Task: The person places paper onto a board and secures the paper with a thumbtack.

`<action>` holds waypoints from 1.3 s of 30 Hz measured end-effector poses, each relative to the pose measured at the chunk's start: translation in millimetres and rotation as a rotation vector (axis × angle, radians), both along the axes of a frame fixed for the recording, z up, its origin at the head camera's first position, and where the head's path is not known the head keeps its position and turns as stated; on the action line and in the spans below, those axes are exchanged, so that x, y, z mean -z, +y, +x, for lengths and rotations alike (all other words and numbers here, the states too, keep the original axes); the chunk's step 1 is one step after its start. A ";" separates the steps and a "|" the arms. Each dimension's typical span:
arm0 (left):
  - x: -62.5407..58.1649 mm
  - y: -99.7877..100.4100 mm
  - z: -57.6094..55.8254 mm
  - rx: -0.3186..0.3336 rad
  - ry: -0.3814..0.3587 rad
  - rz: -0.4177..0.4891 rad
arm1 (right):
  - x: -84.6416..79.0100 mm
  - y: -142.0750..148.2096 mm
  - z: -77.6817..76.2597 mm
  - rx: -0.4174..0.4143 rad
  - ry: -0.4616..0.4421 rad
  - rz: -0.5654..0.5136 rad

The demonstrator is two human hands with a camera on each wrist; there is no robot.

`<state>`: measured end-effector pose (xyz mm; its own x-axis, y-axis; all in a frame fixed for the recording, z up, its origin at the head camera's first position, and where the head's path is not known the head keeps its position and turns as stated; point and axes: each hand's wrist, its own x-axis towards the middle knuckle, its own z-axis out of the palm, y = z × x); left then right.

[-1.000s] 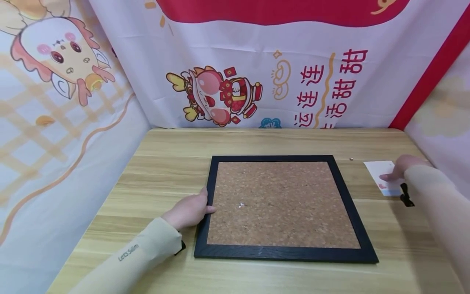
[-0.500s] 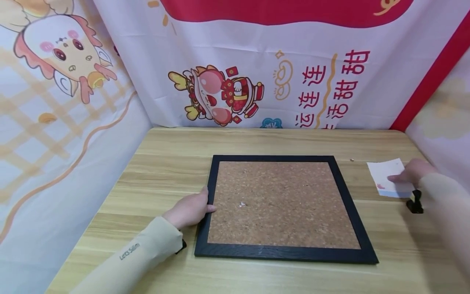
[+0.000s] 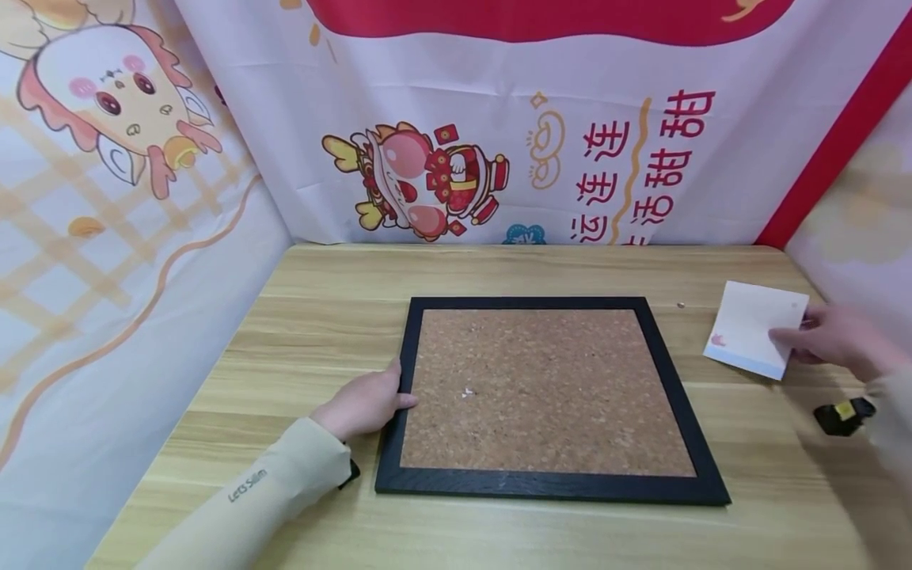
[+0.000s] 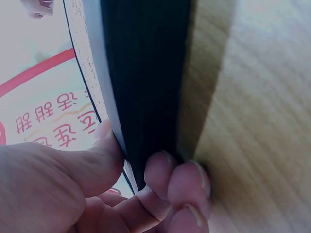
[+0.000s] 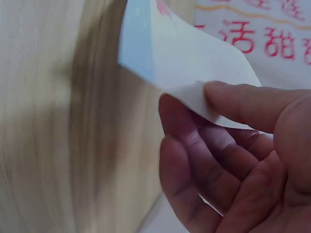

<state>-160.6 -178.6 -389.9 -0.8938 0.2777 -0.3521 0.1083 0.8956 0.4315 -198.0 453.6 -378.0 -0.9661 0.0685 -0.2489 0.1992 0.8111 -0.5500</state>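
Over table [image 3: 292,317], R hand [image 3: 844,340] pinches bowed wht card [image 3: 748,321] — blue strip [image 3: 746,363] on one edge, pink motif [image 3: 718,340] — & L hand [image 3: 362,404] grips blk frame [image 3: 556,484].

Cream lettered sleeve [image 3: 267,497], black wrist camera [image 3: 839,421]

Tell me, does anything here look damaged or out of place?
Yes: the board has a small white mark left of its middle, maybe a flaw or stuck scrap. A speck, too small to identify, lies alone on the table by the board's far right corner. The back cloth's cartoon lies sideways.
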 end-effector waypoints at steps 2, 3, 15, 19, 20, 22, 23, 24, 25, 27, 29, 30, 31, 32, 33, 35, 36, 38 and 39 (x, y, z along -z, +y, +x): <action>-0.4 0.0 0.1 -0.002 -0.003 0.003 | -4.0 -8.8 6.0 0.009 0.052 -0.006; -0.7 0.0 0.2 -0.003 -0.006 0.006 | -6.5 -14.2 9.2 0.005 0.080 -0.011; 2.3 -3.0 -2.8 0.017 0.031 0.013 | -35.5 -89.3 35.0 -0.079 0.345 0.085; 3.3 -2.0 -2.3 0.010 0.040 0.009 | -38.3 -107.8 40.6 -0.116 0.371 0.111; 3.5 -1.6 -2.1 0.009 0.045 0.003 | -38.5 -111.7 42.0 -0.130 0.382 0.110; 4.0 -1.1 -1.8 0.002 0.050 -0.006 | -38.4 -119.8 44.8 -0.156 0.407 0.098; 4.4 -1.0 -1.8 -0.003 0.052 -0.010 | -38.3 -123.5 46.1 -0.173 0.420 0.090; 4.6 -0.9 -1.7 -0.005 0.055 -0.012 | -38.2 -127.6 47.5 -0.187 0.436 0.087; 4.7 -1.0 -1.4 -0.005 0.060 -0.015 | -38.0 -131.7 48.9 -0.199 0.443 0.081; 5.0 -1.0 -1.2 -0.008 0.066 -0.015 | -37.5 -140.3 51.8 -0.219 0.449 0.072; 5.3 -0.9 -1.3 -0.006 0.074 -0.013 | -36.4 -149.2 54.6 -0.240 0.455 0.059; 5.5 -0.9 -1.2 -0.004 0.078 -0.012 | -36.1 -153.7 55.9 -0.251 0.452 0.049; 5.9 -0.9 -1.2 -0.004 0.081 -0.012 | -35.2 -158.3 57.3 -0.265 0.458 0.044; 6.2 -0.8 -1.1 -0.003 0.082 -0.009 | -34.3 -163.1 58.6 -0.282 0.468 0.039; 6.6 -1.0 -0.9 -0.003 0.084 -0.008 | -33.1 -168.0 59.7 -0.302 0.475 0.024; 7.4 -1.2 -0.2 -0.002 0.086 -0.007 | -30.5 -177.6 62.1 -0.338 0.485 0.001; 7.8 -1.2 0.2 -0.001 0.086 -0.007 | -29.3 -182.5 63.1 -0.354 0.486 -0.011; 7.8 -1.7 1.3 0.005 0.091 -0.013 | -26.3 -192.1 65.4 -0.385 0.483 -0.038; 7.1 -2.0 2.2 0.009 0.098 -0.023 | -25.4 -196.8 66.6 -0.395 0.473 -0.051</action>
<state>-158.3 -180.6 -397.0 -0.9219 0.2783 -0.2695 0.1568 0.9041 0.3975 -131.4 256.8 -352.6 -0.9223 -0.3180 0.2194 -0.3862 0.7441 -0.5451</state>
